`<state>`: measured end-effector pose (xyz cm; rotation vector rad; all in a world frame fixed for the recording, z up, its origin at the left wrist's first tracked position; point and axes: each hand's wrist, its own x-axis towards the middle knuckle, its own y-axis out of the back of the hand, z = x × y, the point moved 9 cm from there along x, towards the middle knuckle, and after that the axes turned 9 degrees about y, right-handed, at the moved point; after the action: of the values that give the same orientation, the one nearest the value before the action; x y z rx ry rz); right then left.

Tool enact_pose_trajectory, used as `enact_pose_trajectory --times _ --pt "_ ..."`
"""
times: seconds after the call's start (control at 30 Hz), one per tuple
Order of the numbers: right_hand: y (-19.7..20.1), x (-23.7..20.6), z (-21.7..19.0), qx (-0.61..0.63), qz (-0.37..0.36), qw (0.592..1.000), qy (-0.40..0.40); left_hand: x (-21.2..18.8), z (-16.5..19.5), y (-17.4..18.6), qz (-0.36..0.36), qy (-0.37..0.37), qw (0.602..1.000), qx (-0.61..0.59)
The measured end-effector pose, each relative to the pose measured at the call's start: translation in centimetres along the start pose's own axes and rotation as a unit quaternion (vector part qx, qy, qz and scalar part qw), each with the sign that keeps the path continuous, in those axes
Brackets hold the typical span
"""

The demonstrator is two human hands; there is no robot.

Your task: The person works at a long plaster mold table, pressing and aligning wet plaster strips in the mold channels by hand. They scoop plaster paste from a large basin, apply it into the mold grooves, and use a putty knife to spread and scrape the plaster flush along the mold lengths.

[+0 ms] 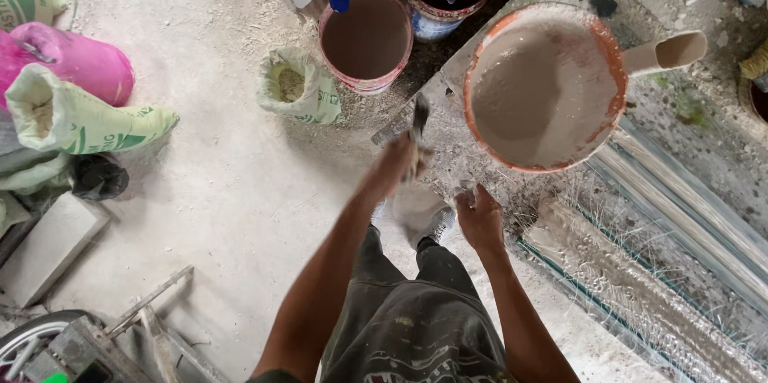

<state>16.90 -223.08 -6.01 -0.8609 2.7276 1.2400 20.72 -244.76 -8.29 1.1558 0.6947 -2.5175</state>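
Note:
My left hand (398, 164) is shut on the handle of a plaster-caked trowel (418, 121), its blade raised and blurred over the dusty board. My right hand (478, 215) hangs just right of it, fingers curled, with what may be some small pale thing at the fingertips; I cannot tell. A large orange basin (610, 43) filled with pale grey plaster mix sits just beyond both hands, at the upper right. My legs in stained dark trousers show below.
A pink bucket (366, 83) of brown liquid and a dark bucket (436, 19) stand at the back. A small open sack (296, 87) sits left of them; green-white sacks (80, 119) and a pink bag lie far left. Moulds with fibre strands (640, 271) run along the right.

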Motion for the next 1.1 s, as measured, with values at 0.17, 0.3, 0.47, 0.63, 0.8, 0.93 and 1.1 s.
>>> enact_pose_trajectory --times 0.17,0.3,0.47,0.63,0.8,0.93,1.1 --pt "0.1 -1.9 1.6 -0.009 0.005 1.0 -0.016 5.7 4.8 0.6 -0.008 0.056 0.968 -0.243" --pt "0.2 -4.7 4.1 0.002 0.02 0.999 -0.049 6.1 0.5 -1.0 -0.013 0.107 0.944 -0.312" --pt "-0.4 -6.6 6.8 0.029 0.022 0.99 -0.133 2.6 -6.0 -0.4 -0.02 0.16 0.924 -0.346" --pt "-1.5 -7.0 3.9 0.051 0.038 0.992 -0.107 -4.5 -12.5 -3.8 -0.093 0.25 0.907 -0.325" --pt "-2.6 -9.3 -1.4 0.141 0.086 0.984 0.067 -9.9 -14.7 -6.0 -0.099 0.284 0.944 -0.133" --pt "-5.2 -11.7 1.1 0.394 0.152 0.906 0.009 -12.8 -15.1 -7.9 -0.142 0.355 0.923 -0.031" --pt "-5.2 -18.3 7.7 0.499 0.382 0.777 -0.043 -12.8 -16.8 -9.4 -0.212 0.317 0.907 0.182"
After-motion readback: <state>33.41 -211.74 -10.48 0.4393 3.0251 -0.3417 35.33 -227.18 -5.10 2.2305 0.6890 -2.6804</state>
